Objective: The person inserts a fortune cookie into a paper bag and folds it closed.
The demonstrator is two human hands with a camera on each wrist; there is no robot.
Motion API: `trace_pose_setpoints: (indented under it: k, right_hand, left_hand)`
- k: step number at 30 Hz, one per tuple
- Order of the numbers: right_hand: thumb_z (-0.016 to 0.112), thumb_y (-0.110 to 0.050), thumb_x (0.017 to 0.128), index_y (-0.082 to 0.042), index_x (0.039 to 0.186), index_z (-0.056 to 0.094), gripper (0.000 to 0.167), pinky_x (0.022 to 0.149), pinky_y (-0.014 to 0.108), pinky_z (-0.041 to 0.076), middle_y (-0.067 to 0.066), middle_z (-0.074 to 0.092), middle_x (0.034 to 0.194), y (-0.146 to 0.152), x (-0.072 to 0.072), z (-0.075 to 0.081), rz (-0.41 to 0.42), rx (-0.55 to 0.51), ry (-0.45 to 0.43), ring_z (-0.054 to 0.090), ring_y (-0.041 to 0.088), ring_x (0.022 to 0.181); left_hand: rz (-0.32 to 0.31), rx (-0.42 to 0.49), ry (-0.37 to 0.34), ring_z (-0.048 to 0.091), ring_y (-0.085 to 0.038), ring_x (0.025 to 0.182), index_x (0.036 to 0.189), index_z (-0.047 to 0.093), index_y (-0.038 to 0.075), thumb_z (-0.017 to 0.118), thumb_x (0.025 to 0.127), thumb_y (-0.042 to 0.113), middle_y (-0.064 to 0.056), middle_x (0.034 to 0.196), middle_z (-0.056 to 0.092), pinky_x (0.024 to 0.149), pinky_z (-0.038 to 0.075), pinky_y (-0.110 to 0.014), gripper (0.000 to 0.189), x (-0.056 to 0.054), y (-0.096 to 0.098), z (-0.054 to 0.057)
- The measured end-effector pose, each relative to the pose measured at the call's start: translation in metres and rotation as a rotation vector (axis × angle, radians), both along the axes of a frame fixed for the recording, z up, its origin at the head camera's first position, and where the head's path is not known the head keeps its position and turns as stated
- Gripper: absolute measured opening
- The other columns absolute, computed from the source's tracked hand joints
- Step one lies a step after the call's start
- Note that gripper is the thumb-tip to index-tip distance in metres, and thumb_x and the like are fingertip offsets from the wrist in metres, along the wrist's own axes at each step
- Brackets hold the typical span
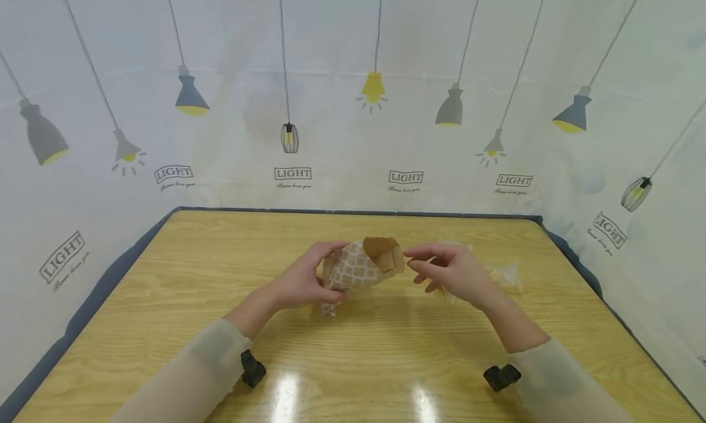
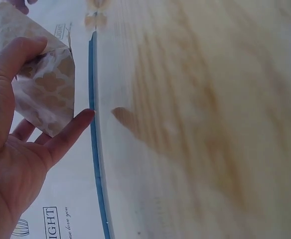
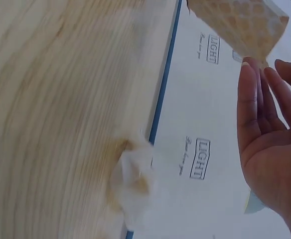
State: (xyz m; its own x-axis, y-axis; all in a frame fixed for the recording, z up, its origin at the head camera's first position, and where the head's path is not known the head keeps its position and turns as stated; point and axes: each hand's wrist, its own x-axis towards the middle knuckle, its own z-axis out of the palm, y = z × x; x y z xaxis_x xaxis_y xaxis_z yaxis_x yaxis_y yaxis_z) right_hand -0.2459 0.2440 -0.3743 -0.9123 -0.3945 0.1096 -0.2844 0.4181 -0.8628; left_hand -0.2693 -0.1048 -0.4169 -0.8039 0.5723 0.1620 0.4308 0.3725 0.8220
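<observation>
My left hand (image 1: 306, 279) grips a brown paper bag (image 1: 353, 268) with a white lattice pattern, thumb on the near side and fingers on the far side. The bag lies tilted in the hand, its mouth gaping toward the right and showing the plain brown inside. In the left wrist view, the thumb presses on the folded paper (image 2: 51, 84) while one finger stretches along its lower edge. My right hand (image 1: 455, 273) is at the bag's mouth, fingers loosely bent, thumb and fingertips right at the paper's edge. In the right wrist view, its fingertips (image 3: 250, 67) meet the bag's corner (image 3: 257, 45).
Crumpled clear plastic (image 1: 507, 276) lies on the wooden table (image 1: 358, 362), behind and right of the right hand, which partly hides it. A printed wall sheet (image 1: 342, 190) with lamp drawings rises behind the table's dark-blue edge. Black wrist cameras (image 1: 252, 369) sit at both cuffs.
</observation>
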Motion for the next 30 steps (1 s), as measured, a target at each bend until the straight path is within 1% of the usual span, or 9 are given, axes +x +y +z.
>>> trace_pose_setpoints:
  k: [5, 8, 12, 15, 18, 20, 24, 26, 30]
  right_hand:
    - [0.072, -0.028, 0.109, -0.012, 0.140, 0.074, 0.035, 0.080, 0.045, 0.069, -0.001, 0.078, 0.121, 0.034, 0.003, 0.001, -0.050, 0.017, -0.002, 0.076, 0.020, 0.098]
    - [0.070, -0.026, 0.110, -0.010, 0.141, 0.073, 0.035, 0.080, 0.039, 0.068, -0.012, 0.078, 0.120, 0.061, 0.004, 0.003, -0.070, 0.028, 0.017, 0.073, 0.016, 0.100]
    - [0.068, -0.023, 0.112, -0.008, 0.141, 0.072, 0.034, 0.080, 0.030, 0.064, -0.018, 0.077, 0.121, 0.097, 0.001, 0.003, -0.103, 0.058, 0.046, 0.071, 0.011, 0.101]
    - [0.067, -0.026, 0.112, -0.008, 0.143, 0.071, 0.036, 0.083, 0.024, 0.061, -0.024, 0.073, 0.124, 0.123, -0.003, 0.002, -0.141, 0.114, 0.043, 0.070, 0.004, 0.105]
    - [0.068, -0.032, 0.112, -0.010, 0.144, 0.070, 0.039, 0.086, 0.023, 0.059, -0.029, 0.068, 0.127, 0.146, -0.006, 0.000, -0.178, 0.200, 0.043, 0.067, 0.000, 0.109]
    - [0.067, -0.035, 0.111, -0.012, 0.145, 0.071, 0.041, 0.087, 0.022, 0.058, -0.027, 0.066, 0.131, 0.158, -0.008, -0.003, -0.188, 0.265, 0.049, 0.063, -0.005, 0.110]
    - [0.069, -0.037, 0.110, -0.014, 0.144, 0.072, 0.041, 0.092, 0.024, 0.057, -0.004, 0.066, 0.147, 0.172, -0.013, -0.012, -0.190, 0.356, 0.058, 0.054, -0.011, 0.121]
    - [0.070, -0.037, 0.110, -0.015, 0.145, 0.072, 0.042, 0.101, 0.032, 0.056, 0.008, 0.063, 0.155, 0.176, -0.015, -0.017, -0.193, 0.388, 0.048, 0.053, 0.000, 0.134]
    - [0.071, -0.038, 0.108, -0.016, 0.151, 0.068, 0.048, 0.111, 0.063, 0.048, 0.021, 0.053, 0.165, 0.182, -0.019, -0.026, -0.170, 0.425, -0.004, 0.042, 0.040, 0.154]
  left_hand:
    - [0.001, -0.001, -0.012, 0.048, -0.037, 0.141, 0.169, 0.037, 0.017, 0.092, 0.088, 0.007, -0.017, 0.160, 0.041, 0.096, 0.067, -0.041, 0.098, 0.001, -0.003, 0.000]
    - [0.001, 0.002, -0.012, 0.048, -0.036, 0.141, 0.169, 0.037, 0.017, 0.091, 0.088, 0.007, -0.017, 0.159, 0.041, 0.095, 0.067, -0.040, 0.098, 0.001, -0.005, 0.000]
    - [0.007, 0.008, -0.011, 0.049, -0.037, 0.140, 0.169, 0.038, 0.017, 0.092, 0.088, 0.008, -0.018, 0.158, 0.042, 0.095, 0.067, -0.041, 0.097, 0.000, -0.008, -0.002]
    - [0.017, 0.006, -0.013, 0.049, -0.037, 0.141, 0.168, 0.038, 0.017, 0.092, 0.088, 0.008, -0.018, 0.158, 0.042, 0.095, 0.067, -0.041, 0.097, 0.000, -0.011, -0.002]
    - [0.022, 0.005, -0.015, 0.049, -0.037, 0.140, 0.168, 0.038, 0.017, 0.092, 0.088, 0.008, -0.017, 0.157, 0.042, 0.095, 0.067, -0.041, 0.097, 0.000, -0.011, -0.001]
    - [0.024, 0.005, -0.015, 0.049, -0.036, 0.140, 0.168, 0.038, 0.017, 0.092, 0.088, 0.008, -0.017, 0.157, 0.042, 0.095, 0.067, -0.041, 0.096, 0.001, -0.011, 0.000]
    - [0.013, 0.008, -0.014, 0.049, -0.037, 0.140, 0.168, 0.038, 0.016, 0.091, 0.089, 0.008, -0.018, 0.157, 0.042, 0.095, 0.067, -0.041, 0.096, 0.001, -0.010, 0.000]
    - [0.009, 0.008, -0.014, 0.049, -0.036, 0.140, 0.169, 0.038, 0.016, 0.091, 0.089, 0.008, -0.018, 0.158, 0.042, 0.096, 0.067, -0.040, 0.096, 0.001, -0.010, 0.000]
    - [0.008, 0.004, -0.013, 0.049, -0.036, 0.139, 0.169, 0.037, 0.015, 0.091, 0.090, 0.009, -0.018, 0.158, 0.042, 0.095, 0.067, -0.039, 0.096, 0.001, -0.009, 0.000]
